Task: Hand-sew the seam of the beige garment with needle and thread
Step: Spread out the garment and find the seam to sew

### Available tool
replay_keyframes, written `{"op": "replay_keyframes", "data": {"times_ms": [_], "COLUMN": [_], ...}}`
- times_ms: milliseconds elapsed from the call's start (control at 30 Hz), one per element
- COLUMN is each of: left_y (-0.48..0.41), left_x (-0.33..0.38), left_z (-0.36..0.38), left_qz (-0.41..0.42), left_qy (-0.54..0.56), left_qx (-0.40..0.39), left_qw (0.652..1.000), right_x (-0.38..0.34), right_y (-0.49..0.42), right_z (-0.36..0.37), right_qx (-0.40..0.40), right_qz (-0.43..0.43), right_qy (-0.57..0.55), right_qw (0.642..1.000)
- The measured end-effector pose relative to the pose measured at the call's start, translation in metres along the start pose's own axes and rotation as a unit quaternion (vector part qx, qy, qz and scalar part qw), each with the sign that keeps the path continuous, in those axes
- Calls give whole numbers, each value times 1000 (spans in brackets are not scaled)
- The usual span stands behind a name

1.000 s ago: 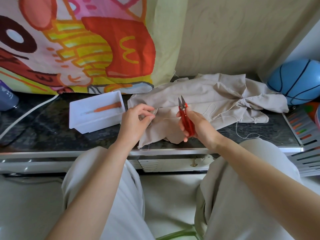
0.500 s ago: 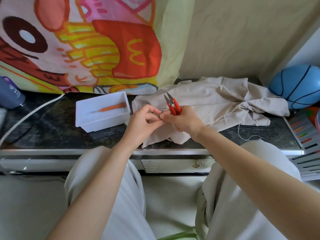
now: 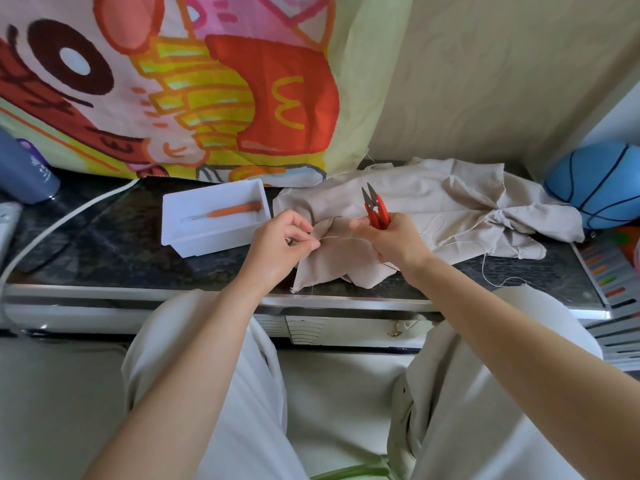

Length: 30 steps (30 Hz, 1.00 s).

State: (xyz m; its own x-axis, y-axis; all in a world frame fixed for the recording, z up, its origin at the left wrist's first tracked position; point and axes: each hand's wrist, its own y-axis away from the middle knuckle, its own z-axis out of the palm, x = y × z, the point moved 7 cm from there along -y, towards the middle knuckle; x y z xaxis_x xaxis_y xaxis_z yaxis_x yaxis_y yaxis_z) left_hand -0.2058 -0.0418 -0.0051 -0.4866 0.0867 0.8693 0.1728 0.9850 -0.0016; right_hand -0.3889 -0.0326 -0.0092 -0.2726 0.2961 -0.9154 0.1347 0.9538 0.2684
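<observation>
Over the dark worktop (image 3: 104,244), near its front edge, the beige garment (image 3: 433,195) is spread. A thread (image 3: 343,238) is pinched by the left hand (image 3: 280,242) and held taut toward the right hand (image 3: 394,240), which is curled round red snips (image 3: 375,211), probably for trimming. Leftward room is limited by a white tray (image 3: 173,220).

My left hand (image 3: 282,242) sits at 9 o'clock of my right hand (image 3: 391,239), near it but apart. Its thumb and forefinger pinch the thread (image 3: 341,238) and its other fingers curl in. My right hand's fingers curl round the red thread snips (image 3: 375,211), blades pointing to 12 o'clock, and my bare forearms reach in from 7 o'clock and 4 o'clock.
</observation>
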Motion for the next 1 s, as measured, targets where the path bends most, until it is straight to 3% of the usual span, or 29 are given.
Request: {"op": "replay_keyframes", "data": {"times_ms": [167, 267, 467, 633, 800, 900, 1000], "left_y": [2, 3, 10, 13, 20, 27, 34], "left_x": [-4, 4, 13, 5, -8, -25, -42], "left_z": [-1, 1, 5, -8, -34, -56, -72], "left_qz": [5, 53, 52, 21, 14, -17, -66], "left_qy": [-35, -71, 29, 43, -68, -207, -291], "left_qx": [-15, -19, -64, -34, 33, 88, 81], "left_qw": [999, 996, 996, 998, 997, 974, 951], "right_x": [-3, -8, -20, -29, -29, -24, -14], "right_y": [6, 10, 22, 25, 24, 24, 23], "right_z": [1, 9, 30, 46, 56, 63, 76], "right_qx": [-2, -15, -48, -52, -53, -73, -111], "right_qz": [-2, -14, -41, -54, -67, -56, -47], "right_qy": [7, 11, -13, -41, 17, 89, 128], "right_qw": [1000, 1000, 998, 996, 996, 992, 984]}}
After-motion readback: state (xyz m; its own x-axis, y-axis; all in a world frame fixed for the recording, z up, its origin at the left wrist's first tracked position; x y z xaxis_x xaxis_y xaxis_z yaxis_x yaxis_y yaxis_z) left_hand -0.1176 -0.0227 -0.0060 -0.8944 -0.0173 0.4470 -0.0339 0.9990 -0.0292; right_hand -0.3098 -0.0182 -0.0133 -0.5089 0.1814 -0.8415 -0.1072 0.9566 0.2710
